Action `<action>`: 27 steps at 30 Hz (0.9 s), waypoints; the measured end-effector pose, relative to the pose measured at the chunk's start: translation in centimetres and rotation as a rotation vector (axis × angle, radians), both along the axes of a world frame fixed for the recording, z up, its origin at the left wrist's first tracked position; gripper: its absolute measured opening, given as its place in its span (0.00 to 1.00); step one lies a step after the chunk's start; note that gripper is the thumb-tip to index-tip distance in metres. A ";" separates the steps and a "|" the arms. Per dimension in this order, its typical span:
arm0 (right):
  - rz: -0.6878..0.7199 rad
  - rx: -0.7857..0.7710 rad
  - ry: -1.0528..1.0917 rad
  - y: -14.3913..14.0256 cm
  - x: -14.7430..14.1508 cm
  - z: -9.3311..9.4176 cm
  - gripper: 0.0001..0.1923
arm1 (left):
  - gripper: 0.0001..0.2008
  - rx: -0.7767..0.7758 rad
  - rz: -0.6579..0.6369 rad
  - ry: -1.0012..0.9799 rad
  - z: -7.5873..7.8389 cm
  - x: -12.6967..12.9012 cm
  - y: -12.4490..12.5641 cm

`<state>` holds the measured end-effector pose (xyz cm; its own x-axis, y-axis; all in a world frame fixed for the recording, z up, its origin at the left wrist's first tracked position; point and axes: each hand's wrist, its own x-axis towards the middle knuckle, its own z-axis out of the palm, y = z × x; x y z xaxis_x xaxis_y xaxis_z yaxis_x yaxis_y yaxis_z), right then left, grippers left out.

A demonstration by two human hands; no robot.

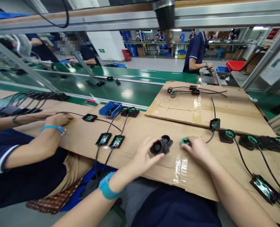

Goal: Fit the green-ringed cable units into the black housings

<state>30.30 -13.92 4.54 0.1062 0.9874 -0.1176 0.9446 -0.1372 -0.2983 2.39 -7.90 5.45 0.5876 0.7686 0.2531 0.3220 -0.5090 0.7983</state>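
Here, left hand (143, 157) around black housing (159, 146)

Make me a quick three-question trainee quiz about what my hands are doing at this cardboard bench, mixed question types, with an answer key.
1. True or false: the left hand holds a black round housing lifted off the cardboard sheet.
2. Multiple choice: the right hand has its fingertips on
A. a blue parts bin
B. a small green ring board
C. a red crate
3. Fill in: the wristband on the left wrist is ____ in colour.

Key
1. True: the fingers grip the housing, beside a second black housing that lies on the cardboard.
2. B: the ring board lies flat under the fingertips.
3. Blue.
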 end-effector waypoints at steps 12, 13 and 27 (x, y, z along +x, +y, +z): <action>0.032 0.170 0.137 -0.9 0.0 -1.1 0.15 | 0.31 -0.137 -0.035 -0.095 -7.7 7.1 2.1; 0.013 0.178 0.121 -1.0 0.0 -1.0 0.14 | 0.33 -0.140 -0.001 -0.109 -7.8 7.4 2.2; -0.024 0.073 -0.120 -0.6 0.6 0.1 0.10 | 0.28 -0.111 0.297 -0.171 -8.9 9.1 0.3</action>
<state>30.88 -14.49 4.69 0.1386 0.9899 -0.0306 0.9708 -0.1419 -0.1936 11.52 -7.57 -3.45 0.2911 0.9276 0.2340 0.2993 -0.3207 0.8987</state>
